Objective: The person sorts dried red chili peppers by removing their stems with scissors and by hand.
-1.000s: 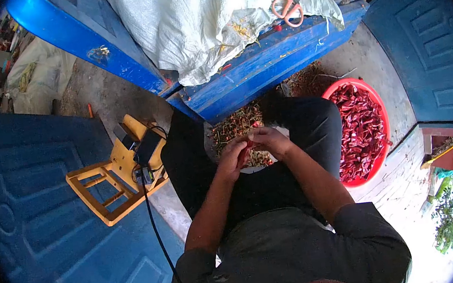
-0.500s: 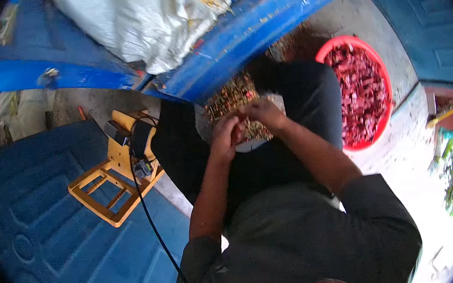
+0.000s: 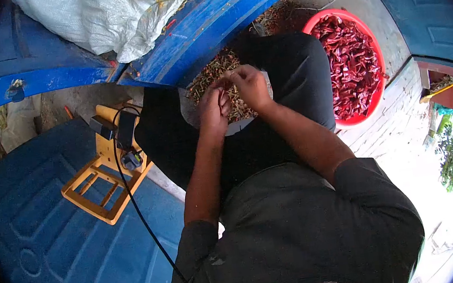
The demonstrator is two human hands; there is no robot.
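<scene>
Above my lap both hands are close together with fingers curled inward. My left hand (image 3: 214, 109) is closed around a dark red piece that looks like a dried chili, mostly hidden by the fingers. My right hand (image 3: 249, 87) pinches at the same chili from the right, thumb and fingertips pressed together. Beneath them, a pale tray or sheet (image 3: 263, 84) on my lap carries a heap of chili stems and bits (image 3: 213, 76) in brown, green and yellow.
A red tub (image 3: 376, 46) full of dark red dried chilies (image 3: 352, 71) stands to the right. Ahead is a blue table (image 3: 213, 25) with a white woven sack (image 3: 95, 22) on it. A yellow wooden stand (image 3: 105, 180) with a black cable (image 3: 150, 228) is at the left.
The view has shifted, so the table, tub and stand sit a little higher and further left. My hands stay together over the heap; the fingers have changed position slightly.
</scene>
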